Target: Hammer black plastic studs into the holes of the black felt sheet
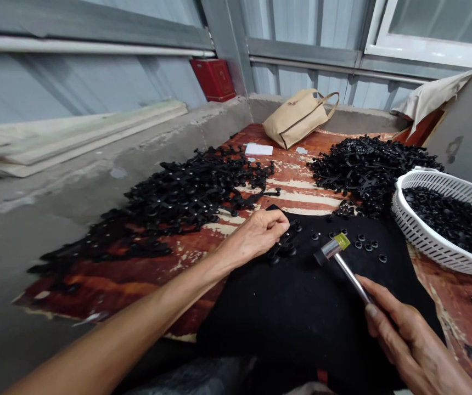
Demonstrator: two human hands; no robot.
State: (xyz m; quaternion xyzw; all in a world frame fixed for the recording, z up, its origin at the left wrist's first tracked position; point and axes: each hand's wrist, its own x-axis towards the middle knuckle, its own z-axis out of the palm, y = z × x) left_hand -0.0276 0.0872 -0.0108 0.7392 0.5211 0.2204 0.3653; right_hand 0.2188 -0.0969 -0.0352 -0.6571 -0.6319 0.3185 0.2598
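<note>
I note right hand (404, 326) clenched round hammer (349, 273) handle, likely leaving its head free over black cloth (293, 307). Left hand (259, 233) curls at dark studded parts (287, 249), cloth's far-left corner, perhaps steadying them; grip unclear.

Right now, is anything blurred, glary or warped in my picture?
Head view: the hammer's metal shaft carries bright highlights; the black cloth is so dark its surface shows little detail; the grey ledge looks soft toward the left edge; wide-angle stretching seems strongest near the borders, as at the white basket.
</note>
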